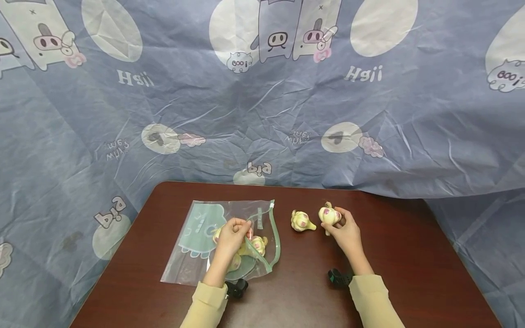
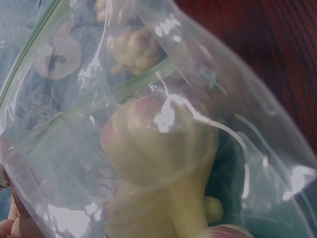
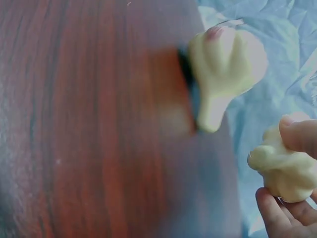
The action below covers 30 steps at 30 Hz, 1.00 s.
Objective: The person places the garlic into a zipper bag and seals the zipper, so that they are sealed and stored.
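Observation:
My left hand pinches the upper edge of a clear zip bag with green trim, holding its mouth raised. Inside the bag lie several garlic bulbs, seen through the plastic in the left wrist view. My right hand grips a garlic bulb between thumb and fingers, to the right of the bag. Another garlic bulb lies on the table between the bag and that hand, its stem pointing right. In the right wrist view the held bulb shows at the lower right, beside the loose bulb.
The brown wooden table carries all of this. Behind it hangs a blue cloth with cartoon prints, meeting the table's far edge. A black wrist camera sits at the right wrist, with another at the left.

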Tool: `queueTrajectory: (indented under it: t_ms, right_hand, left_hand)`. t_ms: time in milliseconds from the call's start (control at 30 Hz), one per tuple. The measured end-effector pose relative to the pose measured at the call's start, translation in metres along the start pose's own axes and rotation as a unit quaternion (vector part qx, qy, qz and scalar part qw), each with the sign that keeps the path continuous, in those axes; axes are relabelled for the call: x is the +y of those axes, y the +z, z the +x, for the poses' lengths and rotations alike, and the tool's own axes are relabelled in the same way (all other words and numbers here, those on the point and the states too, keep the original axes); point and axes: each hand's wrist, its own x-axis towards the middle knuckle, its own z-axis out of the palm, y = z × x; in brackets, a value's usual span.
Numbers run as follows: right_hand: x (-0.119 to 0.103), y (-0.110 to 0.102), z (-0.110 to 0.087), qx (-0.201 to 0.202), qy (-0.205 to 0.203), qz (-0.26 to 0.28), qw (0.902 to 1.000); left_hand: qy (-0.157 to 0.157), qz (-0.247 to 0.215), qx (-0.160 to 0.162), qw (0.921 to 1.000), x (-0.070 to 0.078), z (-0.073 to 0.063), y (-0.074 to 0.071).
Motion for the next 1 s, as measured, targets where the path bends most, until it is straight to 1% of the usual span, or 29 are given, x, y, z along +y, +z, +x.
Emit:
queueTrajectory:
  t_ms: [200,367,467,600,700,800,900,1000]
  right_hand:
    - [-0.020,-0.003,-0.014,-0.014,-0.016,0.025,0.9995]
    - [-0.036,0.005,-0.026,-0.035,-0.037,0.057,0.9970]
    - [-0.044,0.015,-0.034,-0.051,-0.055,0.067,0.9949]
    - [-0.049,0.033,-0.045,-0.083,-0.073,0.085,0.9903]
    - [-0.051,0.046,-0.051,-0.105,-0.080,0.092,0.9870]
    - [-0.051,0.058,-0.058,-0.121,-0.095,0.087,0.9844]
    - [-0.052,0.067,-0.063,-0.137,-0.112,0.075,0.9813]
    - [-0.052,0.074,-0.067,-0.157,-0.115,0.063,0.9788]
  left_hand:
    - [-0.001,0.004,0.002,1.0000,0.000,0.000,0.000]
    - [-0.005,0.001,0.001,1.0000,0.004,-0.002,-0.001]
    - [-0.006,-0.001,-0.005,1.0000,0.012,-0.005,-0.002]
    - [-0.002,0.007,-0.011,0.9999,0.030,-0.016,-0.004]
    - [0.000,0.011,-0.010,0.9999,0.041,-0.023,-0.005]
    - [0.002,0.009,-0.007,0.9999,0.045,-0.026,-0.005]
    - [0.004,0.006,-0.004,1.0000,0.044,-0.026,-0.005]
    - [0.006,0.003,-0.005,1.0000,0.043,-0.024,-0.004]
